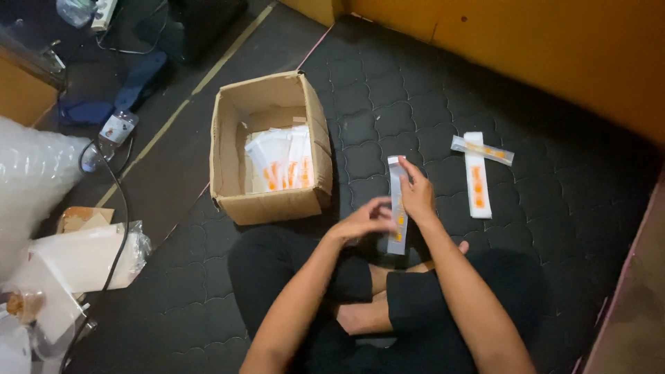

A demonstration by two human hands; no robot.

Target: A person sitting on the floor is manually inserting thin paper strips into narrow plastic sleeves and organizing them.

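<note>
I sit cross-legged on a dark patterned floor mat [388, 111]. My right hand [418, 192] grips a long narrow clear packet with orange marks [397, 208], held upright in front of me. My left hand [364, 221] is beside the packet's lower half, fingers curled, touching or nearly touching it. An open cardboard box [225, 149] stands to the left, holding several white packets with orange marks [282, 163]. Two more such packets [478, 181] lie crossed on the mat to the right.
An orange wall [540, 48] runs along the back right. At the left are bubble wrap [31, 180], white bags and papers [83, 260], a plastic bottle [114, 131], a black cable [125, 208] and a power strip [104, 12].
</note>
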